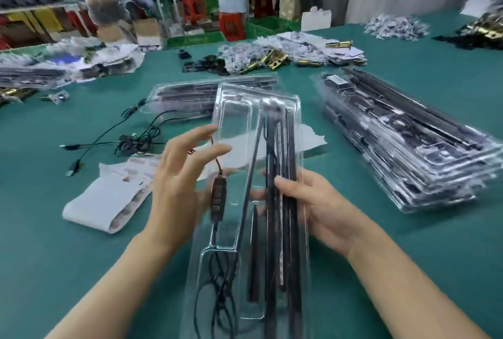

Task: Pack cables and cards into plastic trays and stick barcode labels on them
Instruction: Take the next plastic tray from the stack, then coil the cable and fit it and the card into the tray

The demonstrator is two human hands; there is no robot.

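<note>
So the clear plastic tray [234, 126] is up in front of me over the near middle of the bench [49, 257], running lengthways away from me with its far end tipped up a bit; can't tell if the near end is resting on the bench or not. My right hand [313, 202] has it by the right edge, fingers curled underneath and the thumb [283, 183] pressed down on top of the long black rods [270, 243] lying in the right-hand channel. My left hand [179, 180] is open, fingers spread and fairly straight against the tray's left side, not gripping anything as far as I can see; it's a bit blurry though. The cable [220, 284] is coiled in the pocket at the tray's near left corner, and its little black controller [217, 198] sits in the narrow slot just above that, right by my left palm. Off towards the right edge of the bench there's a stack of packed trays [402, 142]; a smaller stack [187, 99] lies just past the tray's far end. Loose cables [130, 142] are sprawled to the left, and the label strip [103, 202] is curled up just nearer than them, beside my left wrist. Brass hinges [269, 62] are piled near the far edge.
</note>
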